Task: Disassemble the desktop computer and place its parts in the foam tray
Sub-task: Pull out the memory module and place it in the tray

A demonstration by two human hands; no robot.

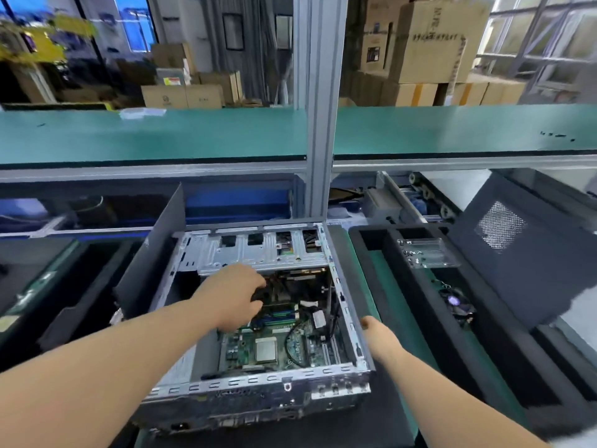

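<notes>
Both hands work the case [258, 379]: left hand [235, 295] reaches inside, its grip hidden; right hand [371, 328] curls on the wall. Blind tugging risks tearing cables [292, 337].

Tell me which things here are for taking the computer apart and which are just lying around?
For the job: open computer case; motherboard inside it; foam tray; small fan in the tray; left hand reaching into the case; right hand on its edge.

Just lying about: cardboard boxes; green shelf; clear plastic box.
</notes>
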